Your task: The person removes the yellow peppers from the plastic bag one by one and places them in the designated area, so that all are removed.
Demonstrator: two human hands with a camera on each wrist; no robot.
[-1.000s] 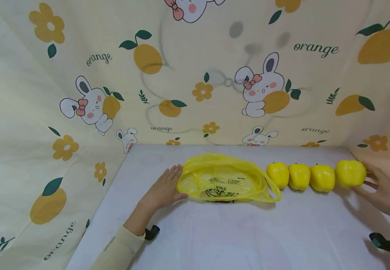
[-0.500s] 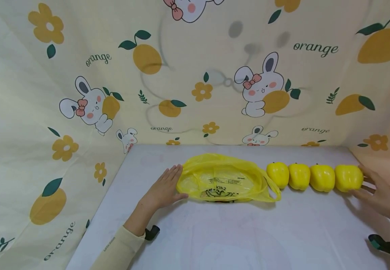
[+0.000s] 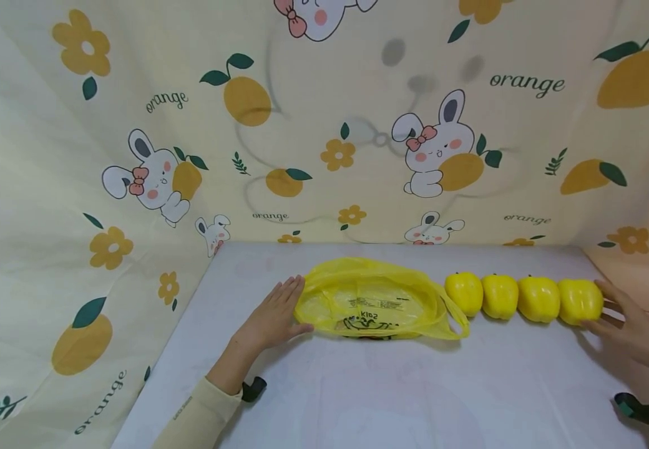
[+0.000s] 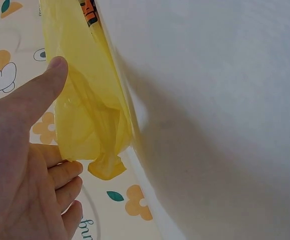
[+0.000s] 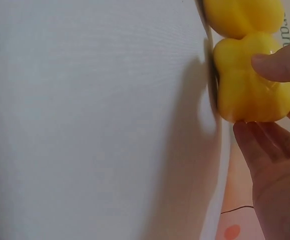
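A thin yellow plastic bag (image 3: 375,305) with black print lies flat on the white table, its handle loop toward the right. My left hand (image 3: 271,318) rests at the bag's left end with fingers straight, touching its edge. In the left wrist view the thumb lies against the yellow plastic. To the right of the bag, several yellow bell peppers stand in a row, side by side. My right hand (image 3: 636,324) holds the rightmost bell pepper (image 3: 580,302), thumb on the near side and fingers at its far right side. In the right wrist view this pepper (image 5: 250,85) touches its neighbour.
The leftmost bell pepper (image 3: 463,294) stands close to the bag's handle. A cream cloth (image 3: 369,125) printed with rabbits and oranges hangs behind the white table (image 3: 392,393) and along its sides. Dark straps are on both wrists.
My right hand has lowered the rightmost bell pepper and moved it slightly left, against the end of the row. The left hand and the bag have stayed put.
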